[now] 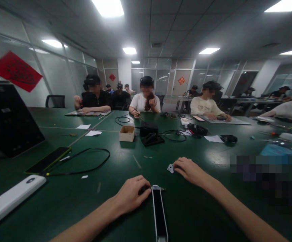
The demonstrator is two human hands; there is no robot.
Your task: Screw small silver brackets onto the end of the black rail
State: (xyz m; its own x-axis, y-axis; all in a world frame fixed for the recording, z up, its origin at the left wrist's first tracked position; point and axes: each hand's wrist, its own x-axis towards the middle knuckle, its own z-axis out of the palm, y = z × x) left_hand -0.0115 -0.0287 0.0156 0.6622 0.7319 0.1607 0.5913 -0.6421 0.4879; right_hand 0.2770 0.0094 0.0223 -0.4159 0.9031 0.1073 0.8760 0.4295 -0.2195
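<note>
My left hand (133, 193) rests low over the green table, thumb and forefinger curled together at the top end of a long narrow case (159, 215) with a pale frame and a dark inside. A thin small piece (163, 189) crosses that end beside the fingertips; exactly what they grip is hidden. Farther forward and to the right, my right hand (187, 169) pinches the edge of a small whitish plate (170, 168) with dark holes, close to the tabletop.
On the green table (125, 158) stand a small open box (127, 133) and a black device (148, 129). To the left are a phone (48, 159), a black cable (108, 161) and a long white device (12, 201). A bottle (282, 144) stands right. Several people sit across.
</note>
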